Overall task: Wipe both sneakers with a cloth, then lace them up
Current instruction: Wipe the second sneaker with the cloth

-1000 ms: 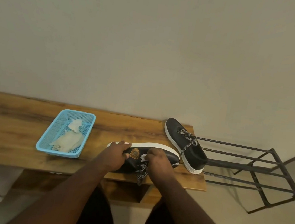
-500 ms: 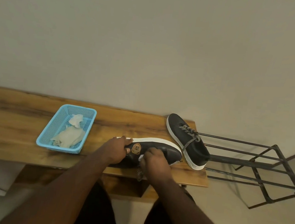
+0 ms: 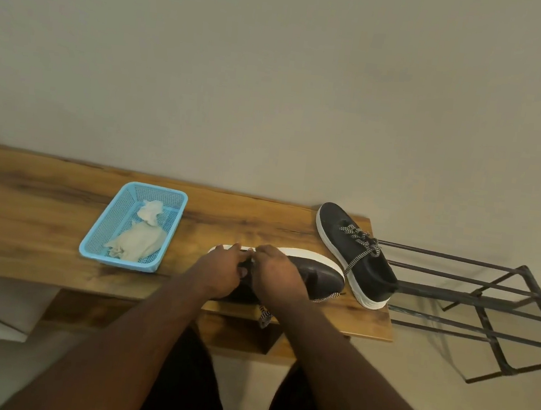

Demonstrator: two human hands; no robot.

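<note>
Under my fingers [image 3: 246, 255] the near sneaker [image 3: 313, 272] lies on its side at the worktop [image 3: 42, 212] front edge, both hands meeting over its lace area. My left hand [image 3: 219, 271] and right hand [image 3: 276, 273] look curled there, but I cannot tell what they pinch. One lace end [image 3: 264, 317] dangles off the edge below them; it could snag or pull back out. Right of them sits the far sneaker [image 3: 356, 255], already laced. Left, the cloth [image 3: 139, 238] rests in the blue basket [image 3: 89, 245]. No writing is readable.
</note>
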